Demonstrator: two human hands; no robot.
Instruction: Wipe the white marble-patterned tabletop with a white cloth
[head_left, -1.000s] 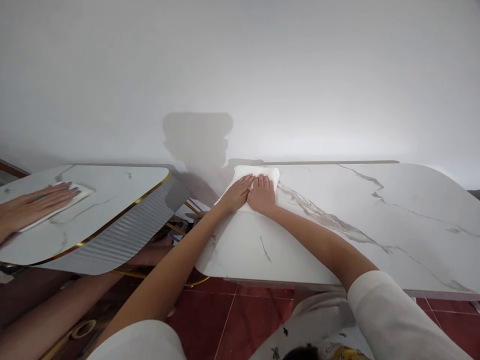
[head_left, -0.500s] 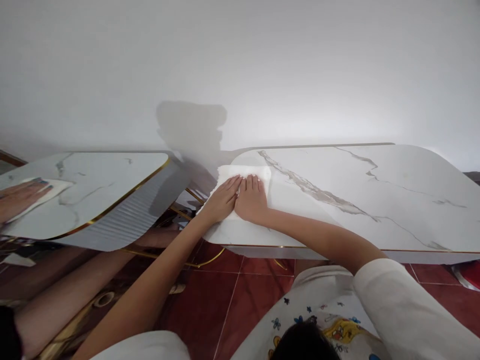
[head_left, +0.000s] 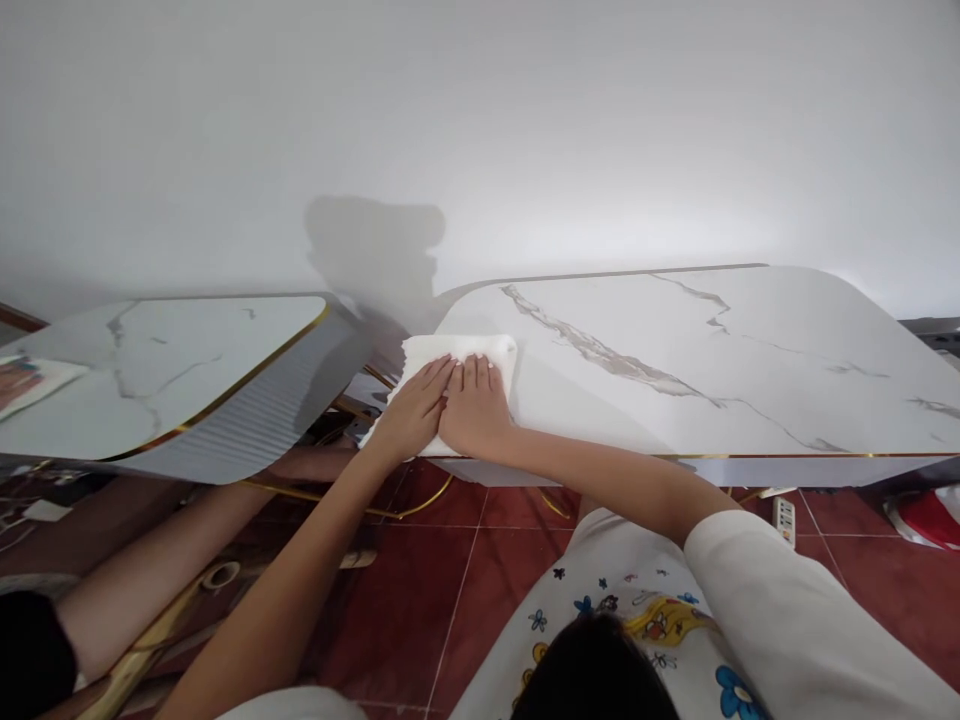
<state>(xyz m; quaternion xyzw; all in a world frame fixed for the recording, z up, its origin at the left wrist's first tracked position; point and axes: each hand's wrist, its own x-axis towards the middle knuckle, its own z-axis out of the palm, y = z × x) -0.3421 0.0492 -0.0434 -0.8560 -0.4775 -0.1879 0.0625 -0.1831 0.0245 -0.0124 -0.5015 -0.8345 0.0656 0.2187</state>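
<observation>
My left hand and my right hand lie side by side, fingers flat, pressing on a folded white cloth. The cloth sits at the near left corner of a white marble table with a thin gold rim, and part of it hangs over the edge under my left hand. Neither hand grips anything.
A second marble table with a gold rim stands to the left, where another person's hand rests on a cloth; their forearm reaches in low. Below lie red floor tiles, a tape roll, a remote and a red-white object.
My two hands have slid the cloth from the table's far side toward its near left edge. The other person's hand has drawn left, almost out of view.
</observation>
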